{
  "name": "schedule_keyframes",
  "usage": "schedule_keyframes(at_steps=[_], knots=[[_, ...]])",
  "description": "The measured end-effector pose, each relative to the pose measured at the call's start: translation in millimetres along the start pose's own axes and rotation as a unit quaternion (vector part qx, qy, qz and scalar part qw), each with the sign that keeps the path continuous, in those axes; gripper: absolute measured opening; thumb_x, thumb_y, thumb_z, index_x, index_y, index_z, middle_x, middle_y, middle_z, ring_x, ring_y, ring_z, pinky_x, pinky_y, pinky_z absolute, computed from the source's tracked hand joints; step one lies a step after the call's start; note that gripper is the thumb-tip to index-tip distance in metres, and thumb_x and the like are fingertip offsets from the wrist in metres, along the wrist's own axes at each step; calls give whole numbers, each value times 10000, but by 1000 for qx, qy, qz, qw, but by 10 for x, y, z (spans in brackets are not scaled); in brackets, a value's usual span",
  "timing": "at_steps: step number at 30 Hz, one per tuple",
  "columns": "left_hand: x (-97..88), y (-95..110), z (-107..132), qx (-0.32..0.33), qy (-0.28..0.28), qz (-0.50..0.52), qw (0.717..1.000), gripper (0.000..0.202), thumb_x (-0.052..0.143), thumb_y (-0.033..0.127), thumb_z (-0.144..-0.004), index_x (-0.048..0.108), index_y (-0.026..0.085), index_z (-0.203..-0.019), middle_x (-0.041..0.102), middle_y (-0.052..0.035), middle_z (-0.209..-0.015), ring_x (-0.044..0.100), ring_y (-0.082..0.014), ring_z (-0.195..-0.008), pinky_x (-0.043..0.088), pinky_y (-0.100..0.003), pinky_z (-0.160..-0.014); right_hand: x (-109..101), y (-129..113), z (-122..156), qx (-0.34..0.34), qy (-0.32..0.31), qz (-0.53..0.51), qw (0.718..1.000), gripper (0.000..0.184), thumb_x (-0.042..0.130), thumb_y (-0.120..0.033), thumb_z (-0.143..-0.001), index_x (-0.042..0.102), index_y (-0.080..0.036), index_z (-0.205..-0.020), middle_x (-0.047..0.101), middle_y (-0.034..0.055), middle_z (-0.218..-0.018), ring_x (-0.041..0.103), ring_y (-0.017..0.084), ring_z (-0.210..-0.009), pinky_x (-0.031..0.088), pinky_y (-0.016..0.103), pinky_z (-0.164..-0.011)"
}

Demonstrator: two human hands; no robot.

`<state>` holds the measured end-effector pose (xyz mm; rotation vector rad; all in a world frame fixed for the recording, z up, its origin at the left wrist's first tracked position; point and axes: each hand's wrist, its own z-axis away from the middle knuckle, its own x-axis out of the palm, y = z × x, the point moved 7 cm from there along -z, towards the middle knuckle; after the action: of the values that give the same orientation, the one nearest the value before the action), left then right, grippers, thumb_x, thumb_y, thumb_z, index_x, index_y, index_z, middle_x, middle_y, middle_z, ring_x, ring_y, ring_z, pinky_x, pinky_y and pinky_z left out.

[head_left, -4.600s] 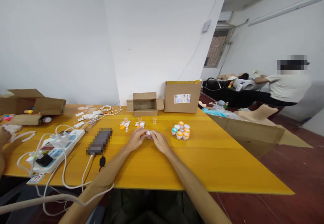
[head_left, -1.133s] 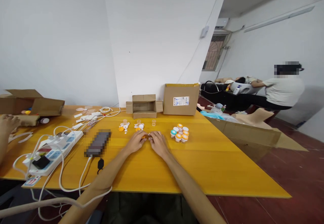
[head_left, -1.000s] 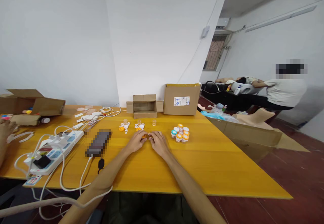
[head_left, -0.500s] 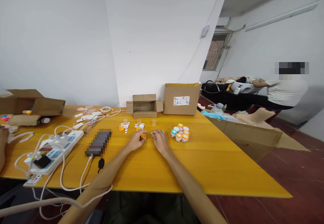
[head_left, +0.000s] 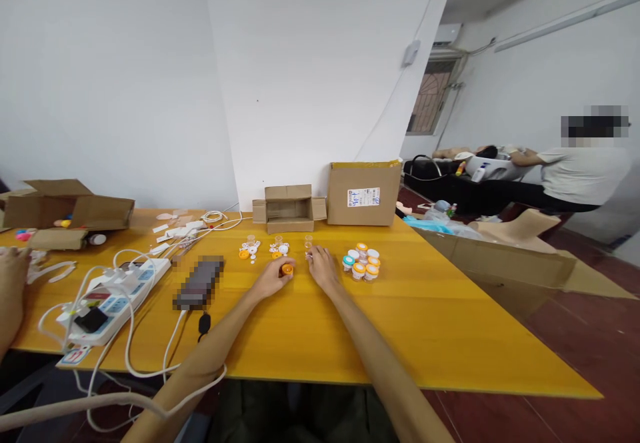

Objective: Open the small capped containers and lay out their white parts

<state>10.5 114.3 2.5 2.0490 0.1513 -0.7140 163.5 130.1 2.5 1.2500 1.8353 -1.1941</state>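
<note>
My left hand point(head_left: 270, 280) is closed around an orange lid point(head_left: 287, 269), whose open side faces up. My right hand point(head_left: 323, 267) has its fingers bent together just in front of a clear plastic cup point(head_left: 309, 239); a small pale thing shows at the fingertips, too small to name. Behind my left hand stand two more clear cups, one point(head_left: 251, 240) and another point(head_left: 279, 239), with orange rings point(head_left: 244, 254) and small white discs point(head_left: 283, 249) around them. To the right of my right hand, several lidded jars point(head_left: 359, 270) with orange, white and teal lids stand grouped.
A small open carton point(head_left: 289, 225) and a closed cardboard box point(head_left: 363, 213) stand against the wall. At left are a phone point(head_left: 201, 283), a power strip point(head_left: 113, 303) with cables, and another person's hand point(head_left: 10, 289). A large open carton point(head_left: 480, 266) stands right of the table point(head_left: 425, 323).
My right hand has moved slightly forward, closer to the clear cup. My left hand keeps hold of the orange lid. The whole view has shifted slightly.
</note>
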Motion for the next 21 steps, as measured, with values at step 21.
schedule_keyframes(at_steps=[21], knots=[[-40,24,1,1,18,-79,997,319,640,145,-703,709,218,-1005,707,-45,-1027,629,-233,-1004,478,-381,-1002,-129,-2,99,-47,96,-59,993,229,472,-126,-907,674,-235,-923,672,80,-992,614,238,-938,492,355,-856]])
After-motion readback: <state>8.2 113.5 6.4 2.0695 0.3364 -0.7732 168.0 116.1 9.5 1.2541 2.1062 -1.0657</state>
